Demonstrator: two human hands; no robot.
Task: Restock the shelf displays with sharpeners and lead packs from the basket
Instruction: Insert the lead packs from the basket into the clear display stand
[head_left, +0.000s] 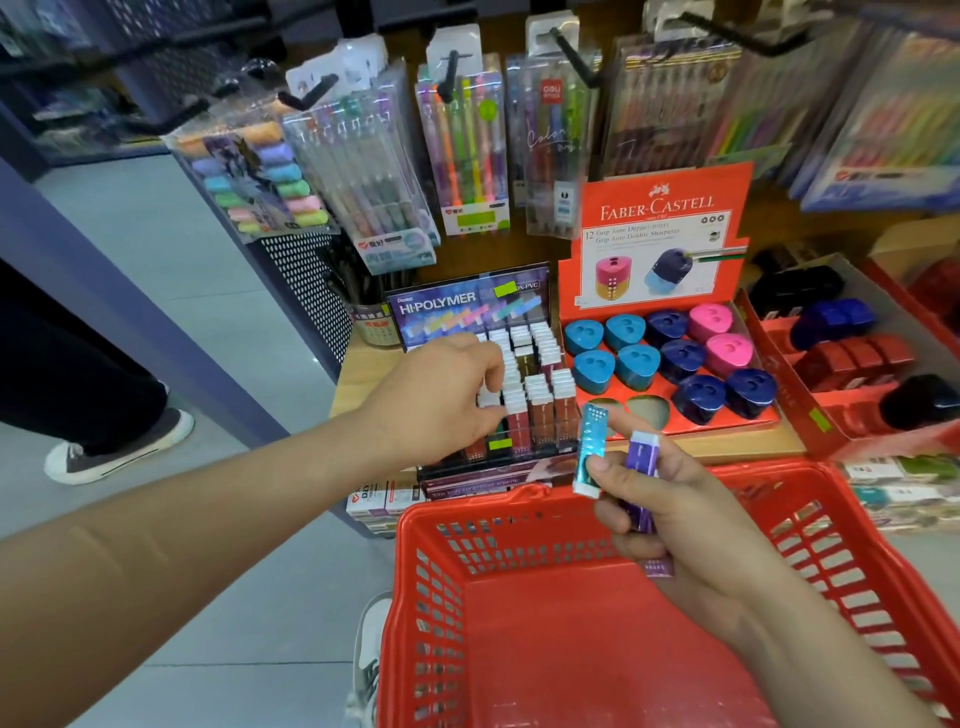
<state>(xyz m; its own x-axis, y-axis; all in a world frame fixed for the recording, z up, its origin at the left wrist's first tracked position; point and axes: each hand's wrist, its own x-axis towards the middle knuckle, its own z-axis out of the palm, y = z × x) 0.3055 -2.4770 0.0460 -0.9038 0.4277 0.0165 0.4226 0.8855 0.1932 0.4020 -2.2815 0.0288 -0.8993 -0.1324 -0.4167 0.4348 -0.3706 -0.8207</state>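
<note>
left hand fingers in lead display, right hand gripping lead packs

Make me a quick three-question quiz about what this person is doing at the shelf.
1. True or false: the sharpener tray has two vacant slots in its front row.
2. Which hand reaches into the lead display? A) left B) right C) neither
3. Fill in: the right hand holds a teal pack and a ______ pack.

Key
1. True; both are at the left of that row.
2. A; the left hand has its fingers among the white-capped packs.
3. Purple. The hand is above the red basket.
</note>
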